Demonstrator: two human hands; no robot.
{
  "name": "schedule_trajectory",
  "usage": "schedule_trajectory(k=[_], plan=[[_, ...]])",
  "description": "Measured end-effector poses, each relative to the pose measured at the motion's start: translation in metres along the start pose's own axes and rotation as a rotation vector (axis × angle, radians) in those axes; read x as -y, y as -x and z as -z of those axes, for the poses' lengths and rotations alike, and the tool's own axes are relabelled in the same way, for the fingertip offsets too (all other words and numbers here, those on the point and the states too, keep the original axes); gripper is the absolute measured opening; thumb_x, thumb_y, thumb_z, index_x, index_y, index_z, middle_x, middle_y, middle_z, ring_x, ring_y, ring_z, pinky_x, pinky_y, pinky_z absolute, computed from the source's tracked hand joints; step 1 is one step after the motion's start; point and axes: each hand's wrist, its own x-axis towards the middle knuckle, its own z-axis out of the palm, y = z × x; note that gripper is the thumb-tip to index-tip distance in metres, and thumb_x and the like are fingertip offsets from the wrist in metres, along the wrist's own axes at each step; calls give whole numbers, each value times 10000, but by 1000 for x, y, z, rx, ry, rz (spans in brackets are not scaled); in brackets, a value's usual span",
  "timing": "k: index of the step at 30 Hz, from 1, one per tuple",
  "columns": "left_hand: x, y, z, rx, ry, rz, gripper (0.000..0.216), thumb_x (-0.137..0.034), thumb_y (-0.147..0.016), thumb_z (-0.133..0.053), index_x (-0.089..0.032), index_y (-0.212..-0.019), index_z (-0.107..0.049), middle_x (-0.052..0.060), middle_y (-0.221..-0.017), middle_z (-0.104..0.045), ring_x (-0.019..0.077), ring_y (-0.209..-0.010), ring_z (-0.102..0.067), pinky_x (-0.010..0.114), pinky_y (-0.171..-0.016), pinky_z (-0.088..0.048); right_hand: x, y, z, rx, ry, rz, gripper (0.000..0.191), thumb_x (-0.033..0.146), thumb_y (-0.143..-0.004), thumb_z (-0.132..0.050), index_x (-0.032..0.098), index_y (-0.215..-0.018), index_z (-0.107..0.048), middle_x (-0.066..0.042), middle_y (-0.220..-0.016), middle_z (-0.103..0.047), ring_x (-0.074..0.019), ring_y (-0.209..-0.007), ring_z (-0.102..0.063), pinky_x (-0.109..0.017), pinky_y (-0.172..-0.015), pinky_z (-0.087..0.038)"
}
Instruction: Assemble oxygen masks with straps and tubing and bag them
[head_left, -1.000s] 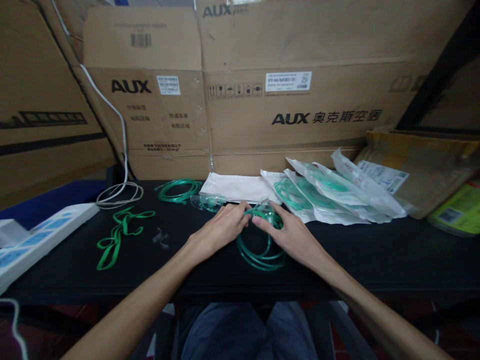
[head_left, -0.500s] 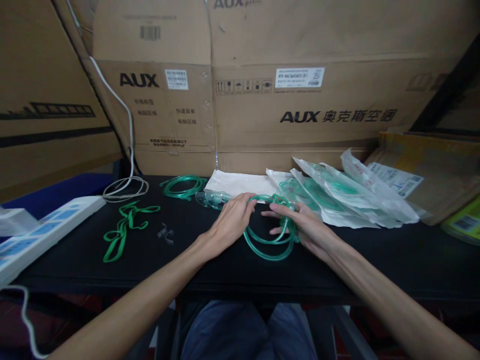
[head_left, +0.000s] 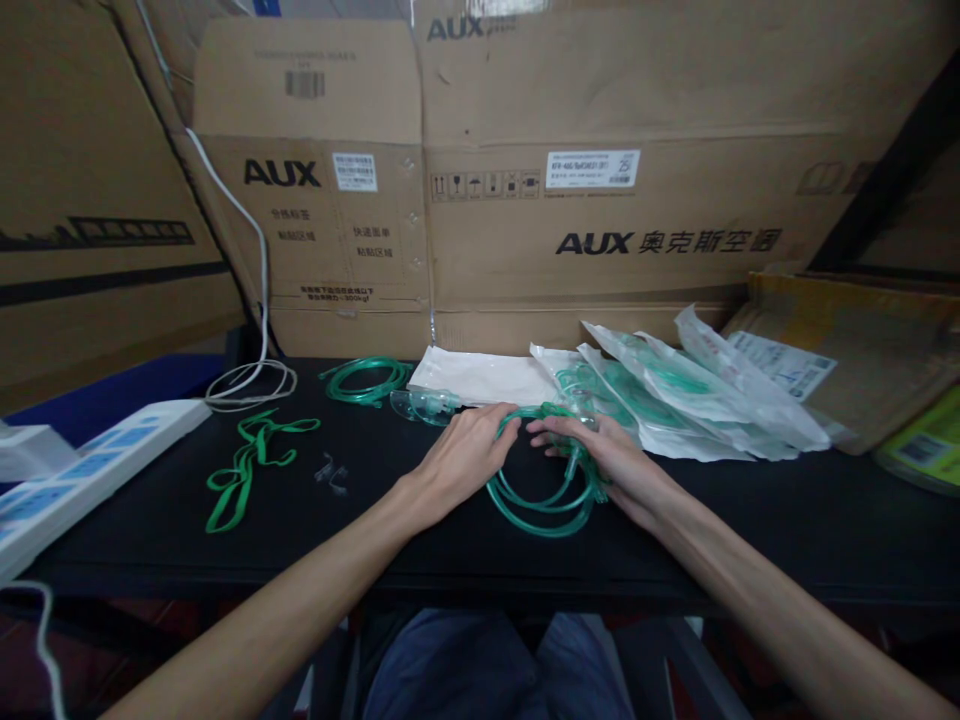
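Green tubing point(head_left: 540, 526), partly hidden, is gripped by the curled left hand point(head_left: 466, 452) and, more loosely, the half-curled right hand point(head_left: 624, 462).

Two hands, one left hand point(head_left: 469, 445) and one right hand point(head_left: 619, 455), appear at the frame's centre. Two coils of green tubing point(head_left: 551, 530) lie unpacked, one at centre, one left of it. One flat white packet point(head_left: 484, 378) and one clear mask point(head_left: 424, 404) occupy the middle; at least four filled packets point(head_left: 667, 380) overlap at right. At left are one green strap bundle point(head_left: 241, 470), one power strip point(head_left: 94, 465) and tiny clear pieces point(head_left: 331, 474), too small to count.
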Motion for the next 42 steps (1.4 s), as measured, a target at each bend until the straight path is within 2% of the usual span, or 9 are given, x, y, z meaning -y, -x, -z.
schedule_trajectory(k=[4,7,12,17,20,23,27,33,42], plan=[[-3,-2,11,8,-25,-58,326,-341,-1050,-410,-190,-1192,-662,67,-1139,-732,238,-1055,-686,324,-935,-502,2,3,-4,-47,-18,22,325,357,-781,-769,129,-1007,-716,-117,-1035,-763,-217,-945,-727,-343,-909,-557],[5,-12,30,-27,-165,-63,400,-395,-1060,-365,-164,-1199,-661,93,-1178,-697,236,-1114,-638,337,-996,-461,1,5,-5,-24,-92,-21,274,323,-802,-763,139,-994,-700,-121,-1087,-751,-233,-1006,-722,-349,-939,-561],[37,-25,56,90,-302,-49,390,-413,-1001,-507,-126,-1206,-673,148,-1203,-671,290,-1153,-606,391,-1004,-448,0,4,-4,-1,-107,-50,240,307,-826,-744,131,-985,-706,-142,-1132,-738,-239,-1006,-723,-326,-902,-583],[74,-12,72,252,-305,-54,328,-378,-995,-486,-190,-1171,-689,104,-1185,-692,255,-1139,-615,369,-1003,-446,2,3,-3,0,-162,-84,190,260,-817,-740,118,-936,-702,-144,-1094,-747,-213,-950,-735,-321,-874,-598],[92,-3,86,283,-309,7,336,-403,-969,-497,-203,-1149,-698,98,-1190,-695,257,-1136,-620,378,-1006,-453,3,4,-3,-1,-196,-111,120,230,-824,-717,120,-873,-713,-140,-1052,-754,-197,-905,-741,-310,-860,-603],[93,-4,95,280,-325,64,365,-440,-965,-489,-202,-1145,-700,101,-1187,-695,264,-1112,-638,383,-988,-471,0,6,-2,28,-183,-129,120,231,-826,-720,115,-854,-738,-135,-1030,-757,-186,-895,-740,-282,-859,-600],[66,-24,76,220,-331,-10,394,-457,-981,-487,-179,-1181,-683,115,-1229,-684,270,-1163,-622,386,-1024,-450,-4,11,2,60,-175,-134,142,250,-825,-739,122,-884,-758,-110,-994,-764,-167,-896,-736,-238,-854,-592],[45,-76,27,335,-371,-106,307,-320,-920,-624,-179,-1181,-705,128,-1179,-721,270,-1100,-668,331,-931,-484,-1,18,5,60,-173,-155,178,277,-807,-766,118,-886,-765,-116,-1002,-768,-176,-895,-740,-253,-879,-590],[40,-82,32,347,-460,-212,255,-158,-953,-493,-131,-1002,-742,165,-962,-745,277,-938,-703,336,-813,-487,-2,17,6,74,-185,-144,171,270,-791,-777,120,-870,-758,-115,-995,-770,-181,-866,-742,-270,-868,-599]])
